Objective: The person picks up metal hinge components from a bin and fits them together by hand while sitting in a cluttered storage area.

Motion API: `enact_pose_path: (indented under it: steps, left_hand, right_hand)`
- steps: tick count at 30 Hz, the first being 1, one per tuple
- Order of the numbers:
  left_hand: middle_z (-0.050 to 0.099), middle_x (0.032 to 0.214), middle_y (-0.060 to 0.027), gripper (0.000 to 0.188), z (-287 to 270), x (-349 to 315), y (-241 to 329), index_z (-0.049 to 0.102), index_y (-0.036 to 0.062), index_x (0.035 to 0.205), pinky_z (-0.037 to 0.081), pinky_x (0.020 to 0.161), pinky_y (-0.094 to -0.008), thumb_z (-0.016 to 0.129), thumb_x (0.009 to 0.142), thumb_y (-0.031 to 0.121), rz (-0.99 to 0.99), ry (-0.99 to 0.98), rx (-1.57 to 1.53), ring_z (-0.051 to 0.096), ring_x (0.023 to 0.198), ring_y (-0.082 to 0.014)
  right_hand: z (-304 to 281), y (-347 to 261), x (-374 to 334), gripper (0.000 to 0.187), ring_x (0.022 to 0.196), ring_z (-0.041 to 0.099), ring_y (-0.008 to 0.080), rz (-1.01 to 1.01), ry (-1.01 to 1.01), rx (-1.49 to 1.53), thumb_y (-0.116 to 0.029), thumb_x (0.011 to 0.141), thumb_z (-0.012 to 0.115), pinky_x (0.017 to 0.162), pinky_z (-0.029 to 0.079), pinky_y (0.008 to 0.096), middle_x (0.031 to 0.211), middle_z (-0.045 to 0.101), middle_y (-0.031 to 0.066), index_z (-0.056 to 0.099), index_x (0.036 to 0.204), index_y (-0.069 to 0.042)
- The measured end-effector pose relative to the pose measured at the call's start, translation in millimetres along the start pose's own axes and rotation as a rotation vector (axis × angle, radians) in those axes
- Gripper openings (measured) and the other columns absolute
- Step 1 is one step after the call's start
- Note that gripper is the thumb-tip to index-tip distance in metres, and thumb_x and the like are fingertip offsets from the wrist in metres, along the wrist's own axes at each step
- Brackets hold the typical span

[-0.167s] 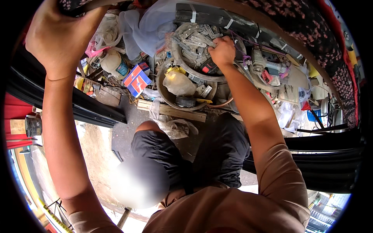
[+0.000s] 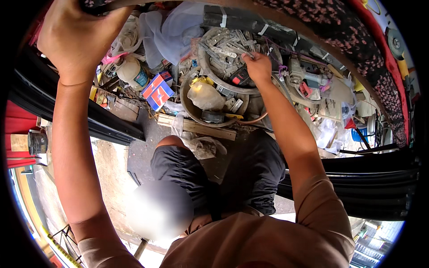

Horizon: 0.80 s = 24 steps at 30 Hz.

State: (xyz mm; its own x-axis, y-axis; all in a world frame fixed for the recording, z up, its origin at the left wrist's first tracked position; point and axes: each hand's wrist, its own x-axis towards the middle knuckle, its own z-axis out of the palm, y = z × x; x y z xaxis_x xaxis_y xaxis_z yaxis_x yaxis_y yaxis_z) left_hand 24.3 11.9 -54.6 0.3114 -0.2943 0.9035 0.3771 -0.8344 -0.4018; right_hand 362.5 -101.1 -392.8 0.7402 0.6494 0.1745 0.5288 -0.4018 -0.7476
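Observation:
My right hand (image 2: 259,68) is over a round metal basin (image 2: 204,67) heaped with small grey metal pieces (image 2: 223,50). Its thumb and fingers pinch what looks like one slim metal piece (image 2: 253,56). A red and black object (image 2: 241,77) lies in the basin just below the fingers. At the upper left, my left hand (image 2: 82,38) is raised and closed round the brown edge (image 2: 129,5) of a surface draped with dark floral cloth (image 2: 321,22); most of its fingers are hidden. In front stands a second basin (image 2: 184,100), holding a cloudy plastic bag (image 2: 205,96) and a black roll (image 2: 212,117).
Left of the basins are a blue, orange and white box (image 2: 157,91) and a whitish bottle (image 2: 132,73). A wooden plank (image 2: 196,127) lies before them, near my knees. Cluttered tools and a grey metal device (image 2: 298,71) fill the right side. A long black bar (image 2: 237,18) runs behind.
My right hand has drawn back slightly from the pile, and a slim piece now shows at its fingertips. The left hand keeps its hold on the edge; the view has shifted a little.

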Motion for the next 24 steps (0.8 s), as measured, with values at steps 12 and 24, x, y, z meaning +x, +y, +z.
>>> enact_pose_path:
  steps: [12, 24]
  left_hand:
    - [0.076, 0.107, -0.0152, 0.05, -16, 0, 7, 0.072, 0.0024, 0.109, 0.055, 0.095, -0.0392, 0.089, 0.064, 0.018, -0.111, -0.068, 0.097, 0.073, 0.103, -0.0333]
    - [0.076, 0.107, -0.0128, 0.048, -22, 7, 17, 0.073, 0.0036, 0.107, 0.055, 0.095, -0.0386, 0.089, 0.063, 0.016, -0.121, -0.095, 0.125, 0.073, 0.103, -0.0315]
  right_hand:
    - [-50, -69, -105, 0.032, 0.074, 0.051, 0.0081, 0.596, -0.336, 1.269, -0.03, 0.102, 0.072, 0.068, 0.046, 0.0249, 0.089, 0.061, -0.0012, 0.073, 0.117, -0.002]
    - [-47, -70, -146, 0.029, 0.073, 0.051, 0.0089, 0.68, -0.498, 1.574, -0.028, 0.104, 0.069, 0.071, 0.047, 0.0245, 0.099, 0.067, 0.0007, 0.069, 0.12, -0.004]
